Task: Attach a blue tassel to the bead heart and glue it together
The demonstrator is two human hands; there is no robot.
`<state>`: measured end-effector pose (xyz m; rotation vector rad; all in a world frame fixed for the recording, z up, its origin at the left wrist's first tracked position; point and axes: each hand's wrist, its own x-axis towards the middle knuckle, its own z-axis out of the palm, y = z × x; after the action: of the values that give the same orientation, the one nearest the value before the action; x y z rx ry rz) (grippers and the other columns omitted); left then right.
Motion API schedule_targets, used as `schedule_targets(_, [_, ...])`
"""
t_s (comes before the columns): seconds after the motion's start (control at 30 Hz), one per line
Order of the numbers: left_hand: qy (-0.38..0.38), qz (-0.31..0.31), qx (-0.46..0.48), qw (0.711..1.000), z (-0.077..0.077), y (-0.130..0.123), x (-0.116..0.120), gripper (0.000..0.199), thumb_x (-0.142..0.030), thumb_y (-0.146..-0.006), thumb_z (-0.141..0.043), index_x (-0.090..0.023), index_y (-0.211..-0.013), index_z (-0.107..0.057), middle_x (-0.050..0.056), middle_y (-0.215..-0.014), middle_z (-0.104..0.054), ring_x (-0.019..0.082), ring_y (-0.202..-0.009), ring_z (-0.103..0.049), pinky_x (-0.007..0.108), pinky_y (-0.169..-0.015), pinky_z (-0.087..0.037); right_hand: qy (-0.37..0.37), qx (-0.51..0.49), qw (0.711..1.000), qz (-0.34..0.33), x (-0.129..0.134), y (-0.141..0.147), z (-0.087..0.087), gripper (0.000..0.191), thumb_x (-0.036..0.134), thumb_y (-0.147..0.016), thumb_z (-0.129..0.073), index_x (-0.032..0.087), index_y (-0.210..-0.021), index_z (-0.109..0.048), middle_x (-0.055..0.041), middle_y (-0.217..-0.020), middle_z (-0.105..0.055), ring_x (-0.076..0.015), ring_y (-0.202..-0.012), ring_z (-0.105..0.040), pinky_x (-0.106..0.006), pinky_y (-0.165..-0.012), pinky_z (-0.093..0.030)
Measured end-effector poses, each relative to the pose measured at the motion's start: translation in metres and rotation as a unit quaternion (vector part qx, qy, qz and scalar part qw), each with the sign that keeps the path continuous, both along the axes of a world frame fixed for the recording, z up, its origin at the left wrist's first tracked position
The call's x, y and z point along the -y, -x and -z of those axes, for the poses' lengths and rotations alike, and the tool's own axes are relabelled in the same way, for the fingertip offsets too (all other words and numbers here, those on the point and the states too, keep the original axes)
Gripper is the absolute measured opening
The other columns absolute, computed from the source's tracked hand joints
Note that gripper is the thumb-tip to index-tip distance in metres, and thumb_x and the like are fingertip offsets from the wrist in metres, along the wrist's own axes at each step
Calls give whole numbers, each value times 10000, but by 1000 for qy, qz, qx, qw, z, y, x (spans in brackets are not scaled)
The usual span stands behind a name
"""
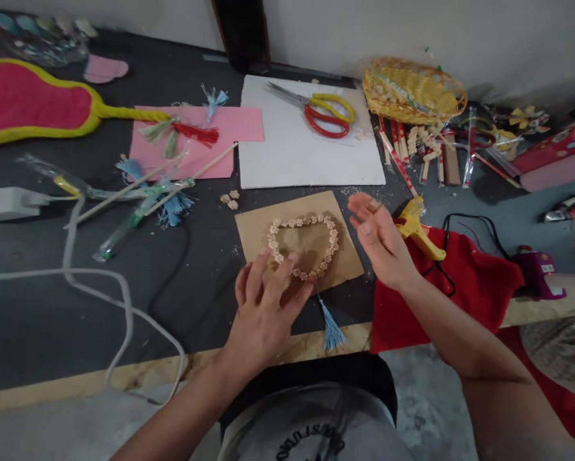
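Note:
A heart-shaped ring of small pale flower pieces (334, 238) lies on a square of brown cardboard (251, 224). From its lower tip a light blue tassel (333, 330) hangs toward the table's front edge. My left hand (268, 307) is spread at the ring's lower left, its fingertips at or just over the flowers; whether they press on them I cannot tell. To the right of the cardboard, my right hand (381, 243) is raised with its fingers extended and nothing visible in it. Beside that hand rests a yellow glue gun (418, 227) on a red cloth (484, 275).
Scissors (326, 115) lie on a white board (278, 153) behind the cardboard. Several loose flower pieces (230, 200) sit to its left. A white cable (124, 301) loops across the left side. At the back right stands a yellow woven basket (412, 93) near wrapped sticks (397, 153).

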<state>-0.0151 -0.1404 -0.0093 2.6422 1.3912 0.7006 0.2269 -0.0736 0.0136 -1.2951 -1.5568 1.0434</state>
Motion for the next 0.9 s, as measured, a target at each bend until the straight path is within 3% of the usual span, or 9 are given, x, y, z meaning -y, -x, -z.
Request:
schedule_targets(0.17, [14,9,4,1000,3,1,-2,436,-66,-900,-588,-307,-1257,-656,123,-1469,-505,382,-1568,-96,592,-1201,-240,22,-88,996,-12,-7,14,14,586,638,-1018,-296,353,-1530,-301,-47,-1644,-352,-215,-1543,-309,-490,-1261,-303])
schedule_targets(0.4, [12,14,28,999,2,0,-2,443,-52,-892,-583,-282,-1263,-659,126,-1464,-506,394,-1553,-159,590,-1203,-243,54,-160,986,-10,-20,21,20,527,649,-990,-415,387,-1446,-457,8,-1564,-480,-199,-1518,-358,-450,-1267,-285])
schedule_targets(0.63, [6,9,35,999,1,-2,-2,384,-84,-910,-589,-278,-1232,-666,122,-1456,-519,391,-1547,-183,598,-1190,-263,52,-143,988,6,-15,30,18,587,687,-972,-400,363,-1460,-446,-19,-1534,-502,-215,-1503,-386,-466,-1273,-283])
schedule_targets(0.9, [6,8,41,999,0,-2,-1,305,-112,-926,-586,-265,-1171,-685,118,-1454,-524,391,-1543,-200,600,-1185,-274,13,-133,991,27,-11,34,27,503,620,-1003,-391,359,-1430,-449,-46,-1524,-493,-213,-1487,-407,-477,-1258,-311])
